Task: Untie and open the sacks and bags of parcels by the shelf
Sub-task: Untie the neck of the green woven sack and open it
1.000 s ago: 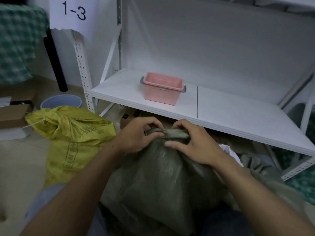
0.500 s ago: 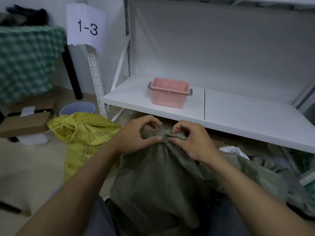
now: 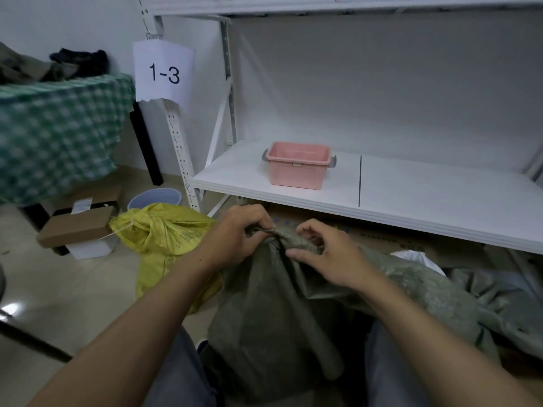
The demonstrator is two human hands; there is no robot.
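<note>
Slightly rightward now, the right hand point(image 3: 332, 259) curls its fingers round the grey-green sack point(image 3: 264, 306) at its neck point(image 3: 283, 235). The left hand point(image 3: 235, 239) pinches it too with its fingers — the yellow sack point(image 3: 164, 233) lies left.

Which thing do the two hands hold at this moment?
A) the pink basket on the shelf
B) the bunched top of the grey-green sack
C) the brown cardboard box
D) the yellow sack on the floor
B: the left hand and the right hand both pinch the bunched top of the grey-green sack; the yellow sack lies untouched beside it.

left hand point(image 3: 235, 239), right hand point(image 3: 329, 259), forearms point(image 3: 141, 312) bare; trousers point(image 3: 390, 362) grey-blue, possibly denim, on both legs.
</note>
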